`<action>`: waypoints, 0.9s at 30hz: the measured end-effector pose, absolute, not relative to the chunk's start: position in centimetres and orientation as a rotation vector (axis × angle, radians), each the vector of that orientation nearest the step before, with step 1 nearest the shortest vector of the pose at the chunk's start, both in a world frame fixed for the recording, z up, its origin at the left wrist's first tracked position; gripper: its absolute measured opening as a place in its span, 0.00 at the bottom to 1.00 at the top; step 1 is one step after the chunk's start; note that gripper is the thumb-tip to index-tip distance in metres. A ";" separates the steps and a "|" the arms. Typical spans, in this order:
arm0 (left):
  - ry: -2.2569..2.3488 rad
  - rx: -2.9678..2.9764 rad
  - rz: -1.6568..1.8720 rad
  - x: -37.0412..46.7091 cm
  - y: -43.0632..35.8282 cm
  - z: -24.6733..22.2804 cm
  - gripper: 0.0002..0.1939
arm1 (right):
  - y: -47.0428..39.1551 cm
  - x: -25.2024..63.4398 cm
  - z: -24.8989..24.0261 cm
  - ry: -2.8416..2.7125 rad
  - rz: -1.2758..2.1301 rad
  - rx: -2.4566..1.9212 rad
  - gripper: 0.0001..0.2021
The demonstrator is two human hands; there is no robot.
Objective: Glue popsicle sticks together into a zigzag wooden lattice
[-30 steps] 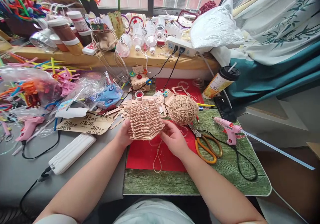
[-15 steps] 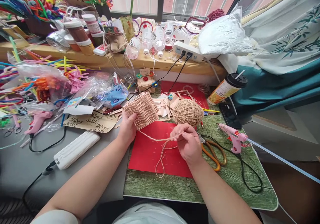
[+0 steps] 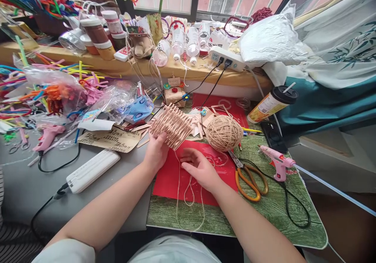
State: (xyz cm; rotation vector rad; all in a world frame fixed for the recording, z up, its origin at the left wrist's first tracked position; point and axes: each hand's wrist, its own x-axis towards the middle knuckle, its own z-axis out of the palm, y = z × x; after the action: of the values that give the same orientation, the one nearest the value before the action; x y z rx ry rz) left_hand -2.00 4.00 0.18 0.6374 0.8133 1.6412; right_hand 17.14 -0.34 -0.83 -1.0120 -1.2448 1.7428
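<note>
My left hand (image 3: 158, 149) is closed on the near left edge of a woven panel (image 3: 170, 126) of wooden sticks and twine, tilted above the table. From the panel's lower edge a strand of twine (image 3: 178, 192) hangs and loops over the red sheet (image 3: 167, 181) and the green mat. My right hand (image 3: 199, 167) is open beside the strand, fingers apart and curved, holding nothing that I can see. Just beyond it sits a ball of twine (image 3: 224, 133). Scissors with orange handles (image 3: 249, 182) lie to its right.
A pink glue gun (image 3: 277, 161) with a long glue stick lies at the right, a second pink glue gun (image 3: 48, 136) at the left. A power strip (image 3: 93, 171), sandpaper (image 3: 111, 139) and a tilted drink cup (image 3: 272, 104) stand around. Bottles and jars crowd the sill.
My right hand has let go of the twine, moved left towards the panel and opened. The strand, held out sideways before, now hangs down. My left hand has turned the panel slightly.
</note>
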 end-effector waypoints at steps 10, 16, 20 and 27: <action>0.680 0.414 1.374 -1.1 2.5 0.8 0.34 | -0.2 15.7 -1.0 -1.015 1.838 -1.034 0.27; 0.625 0.442 1.281 -1.0 2.3 1.2 0.37 | 0.7 16.5 -0.5 -0.879 1.898 -1.005 0.24; 0.589 0.409 1.255 -1.7 2.7 0.7 0.34 | 0.9 17.2 -0.6 -0.790 1.945 -0.991 0.11; 0.577 0.412 1.225 -4.1 4.4 0.9 0.32 | 1.5 18.3 0.0 -0.666 1.818 -0.923 0.09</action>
State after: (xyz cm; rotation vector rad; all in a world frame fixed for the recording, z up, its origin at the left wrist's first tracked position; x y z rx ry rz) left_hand -4.09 4.36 0.86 0.4122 0.5775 1.2248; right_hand 18.28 1.47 -0.03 -0.9232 -0.6661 1.8179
